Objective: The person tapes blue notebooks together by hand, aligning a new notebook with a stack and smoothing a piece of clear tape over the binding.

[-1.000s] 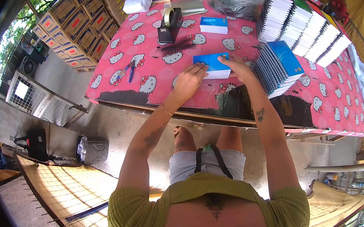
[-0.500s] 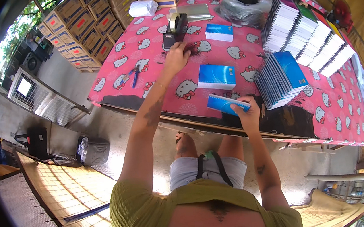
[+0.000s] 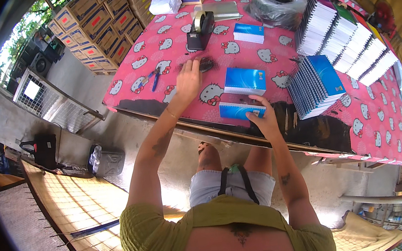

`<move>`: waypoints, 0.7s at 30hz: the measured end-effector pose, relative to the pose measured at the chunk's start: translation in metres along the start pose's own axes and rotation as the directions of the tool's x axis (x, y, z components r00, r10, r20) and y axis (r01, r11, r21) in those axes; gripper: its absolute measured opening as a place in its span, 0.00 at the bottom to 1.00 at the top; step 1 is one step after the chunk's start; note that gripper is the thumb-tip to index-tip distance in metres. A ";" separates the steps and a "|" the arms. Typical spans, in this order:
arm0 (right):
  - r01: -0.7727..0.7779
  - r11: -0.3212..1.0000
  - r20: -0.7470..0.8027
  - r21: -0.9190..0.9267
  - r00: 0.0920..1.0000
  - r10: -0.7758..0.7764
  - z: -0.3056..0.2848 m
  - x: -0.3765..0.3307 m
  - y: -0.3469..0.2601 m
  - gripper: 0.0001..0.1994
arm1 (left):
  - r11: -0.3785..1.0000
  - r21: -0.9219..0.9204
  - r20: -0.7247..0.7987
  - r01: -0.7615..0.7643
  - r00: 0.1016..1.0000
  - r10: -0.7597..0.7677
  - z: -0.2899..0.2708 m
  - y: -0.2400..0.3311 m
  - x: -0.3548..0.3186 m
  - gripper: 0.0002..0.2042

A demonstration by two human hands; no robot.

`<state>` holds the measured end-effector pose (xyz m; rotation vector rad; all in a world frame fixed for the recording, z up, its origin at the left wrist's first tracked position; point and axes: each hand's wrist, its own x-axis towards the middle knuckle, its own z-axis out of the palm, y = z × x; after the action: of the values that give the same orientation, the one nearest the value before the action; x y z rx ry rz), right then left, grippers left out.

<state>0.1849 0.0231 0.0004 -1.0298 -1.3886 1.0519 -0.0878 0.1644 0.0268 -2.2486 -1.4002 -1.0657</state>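
Left hand (image 3: 189, 79) lies loosely spread over a dark bundle of bands (image 3: 205, 64) on the desk (image 3: 272, 53), grasping nothing firmly yet; right hand (image 3: 263, 116) pins a slim blue booklet (image 3: 239, 110) at the near edge. Best pinch one band free while the booklet stays flat. Farther right, a blue stack (image 3: 244, 81) and ranked spiral notebooks (image 3: 315, 85) crowd the reach; a tape dispenser (image 3: 200, 30) stands beyond.

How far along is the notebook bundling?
Done: one blue stack squared on the table, another set farther back. In hand: right hand on a blue notebook at the table's edge; left hand at the dark bundle of bands. Left: upright rows of notebooks.
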 end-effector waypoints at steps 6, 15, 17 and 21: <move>-0.001 1.000 0.135 -0.019 0.991 0.004 0.000 0.002 0.012 0.15 | 0.994 -0.108 0.150 0.002 0.989 0.015 -0.022 0.018 -0.045 0.14; -0.032 0.999 0.110 0.020 0.994 0.029 -0.008 -0.002 0.010 0.16 | 0.996 -0.068 0.068 -0.064 0.995 0.069 -0.032 0.026 -0.028 0.10; -0.060 0.998 0.127 0.021 0.990 0.057 -0.003 -0.002 0.008 0.16 | 0.995 -0.006 0.170 -0.103 0.980 0.102 -0.031 0.011 -0.047 0.10; -0.056 0.997 0.096 -0.043 0.994 0.060 -0.005 -0.004 0.007 0.15 | 0.982 -0.148 0.094 -0.118 0.987 0.133 -0.025 0.021 -0.057 0.11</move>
<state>0.1907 0.0215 -0.0074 -1.0659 -1.4707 1.1342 -0.0949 0.1027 0.0062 -2.4899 -1.2365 -1.0514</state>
